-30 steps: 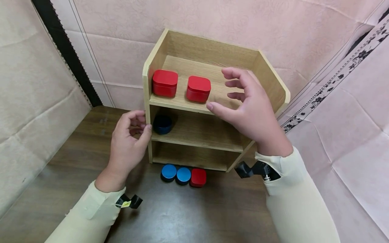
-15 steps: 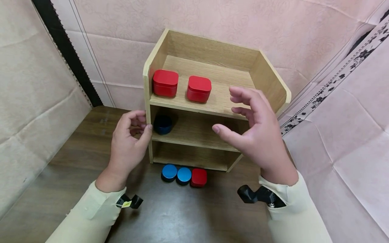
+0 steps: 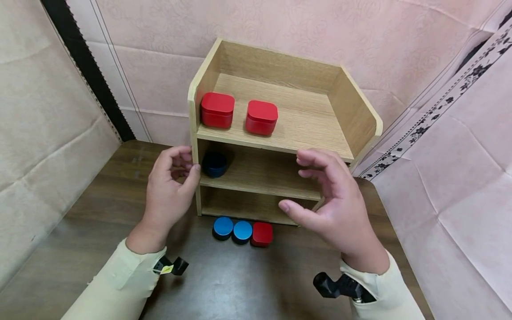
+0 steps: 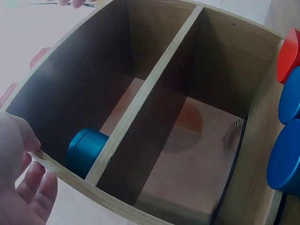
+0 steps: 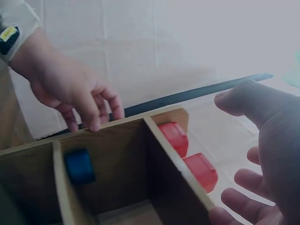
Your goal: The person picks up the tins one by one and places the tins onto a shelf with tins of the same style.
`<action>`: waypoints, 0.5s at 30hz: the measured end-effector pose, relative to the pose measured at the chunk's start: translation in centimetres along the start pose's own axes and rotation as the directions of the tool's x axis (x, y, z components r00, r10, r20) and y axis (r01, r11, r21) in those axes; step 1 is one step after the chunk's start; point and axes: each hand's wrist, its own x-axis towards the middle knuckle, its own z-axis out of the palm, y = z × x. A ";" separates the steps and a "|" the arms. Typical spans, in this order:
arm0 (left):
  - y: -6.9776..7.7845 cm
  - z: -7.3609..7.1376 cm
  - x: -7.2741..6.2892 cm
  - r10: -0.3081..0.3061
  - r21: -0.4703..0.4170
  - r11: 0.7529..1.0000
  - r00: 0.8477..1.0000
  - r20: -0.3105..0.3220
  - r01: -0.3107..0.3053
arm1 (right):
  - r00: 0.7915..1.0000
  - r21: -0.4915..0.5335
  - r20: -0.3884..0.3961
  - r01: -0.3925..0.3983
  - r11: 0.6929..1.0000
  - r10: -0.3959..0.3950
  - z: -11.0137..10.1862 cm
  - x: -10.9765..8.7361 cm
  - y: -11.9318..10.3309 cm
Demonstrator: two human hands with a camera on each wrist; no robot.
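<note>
My left hand (image 3: 168,186) holds the left side panel of a small wooden shelf (image 3: 280,55), its thumb at the front edge and fingers on the outer face. My right hand (image 3: 334,202) hangs in front of the shelf's right side, fingers bent and spread, holding nothing. Two red rounded-square lidded boxes, a left one (image 3: 218,110) and a right one (image 3: 262,118), stand apart on the top board. A dark blue round tin (image 4: 86,151) sits at the left end of the middle level.
Before the shelf's base, a row lies on the brown table (image 3: 224,284): a blue round tin (image 3: 222,227), a second blue tin (image 3: 242,231) and a red square box (image 3: 262,234). Pale cloth walls (image 3: 160,75) surround the table at the back and sides.
My right hand has come down and toward me from over the top board to the front of the shelf. The left hand and the boxes stay put.
</note>
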 end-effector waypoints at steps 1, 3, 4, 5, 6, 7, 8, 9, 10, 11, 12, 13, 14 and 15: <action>0.0 0.0 0.0 0.001 -0.001 1.000 1.000 -0.002 -0.001 | 1.000 0.006 0.004 0.002 1.000 -0.002 0.1 -0.3 0.2; -0.1 0.0 0.0 0.002 -0.005 1.000 1.000 -0.006 -0.002 | 1.000 0.018 0.012 0.005 1.000 -0.005 0.2 -0.8 0.6; -0.1 0.0 0.0 0.003 -0.006 1.000 1.000 -0.008 -0.003 | 1.000 0.024 0.016 0.007 1.000 -0.007 0.3 -1.0 0.9; -0.1 0.0 0.0 0.003 -0.009 1.000 1.000 -0.010 -0.004 | 1.000 0.028 0.019 0.008 1.000 -0.009 0.3 -1.2 1.1; -0.1 0.0 0.1 0.004 -0.010 1.000 1.000 -0.011 -0.004 | 1.000 0.031 0.023 0.010 0.999 -0.010 0.4 -1.5 1.4; -0.1 0.0 0.1 0.005 -0.010 1.000 1.000 -0.011 -0.005 | 1.000 0.034 0.027 0.008 0.999 -0.009 0.4 -1.7 1.7; -0.1 0.0 0.1 0.005 -0.010 1.000 1.000 -0.011 -0.005 | 0.999 0.036 0.033 0.003 0.999 -0.004 0.5 -1.9 2.0; -0.1 0.0 0.0 0.005 -0.009 1.000 1.000 -0.011 -0.005 | 0.999 0.038 0.039 -0.002 0.999 0.001 0.5 -2.2 2.3; -0.1 0.0 0.0 0.005 -0.010 1.000 1.000 -0.011 -0.005 | 0.999 0.038 0.046 -0.010 0.999 0.008 0.6 -2.4 2.5; -0.1 0.0 0.0 0.005 -0.011 1.000 1.000 -0.010 -0.005 | 0.999 0.039 0.053 -0.017 0.999 0.015 0.7 -2.7 2.8; -0.1 0.0 0.0 0.005 -0.010 1.000 1.000 -0.009 -0.005 | 0.998 0.041 0.058 -0.024 0.999 0.022 0.7 -2.9 3.1; -0.1 0.0 0.0 0.005 -0.009 1.000 1.000 -0.007 -0.005 | 0.998 0.043 0.064 -0.033 0.999 0.030 0.8 -3.2 3.4; -0.1 0.0 0.0 0.003 -0.008 1.000 1.000 -0.007 -0.004 | 0.997 0.043 0.070 -0.044 0.998 0.040 0.9 -3.5 3.7; -0.1 0.0 0.0 0.003 -0.007 1.000 1.000 -0.006 -0.003 | 0.996 0.043 0.076 -0.054 0.998 0.051 1.0 -3.7 4.0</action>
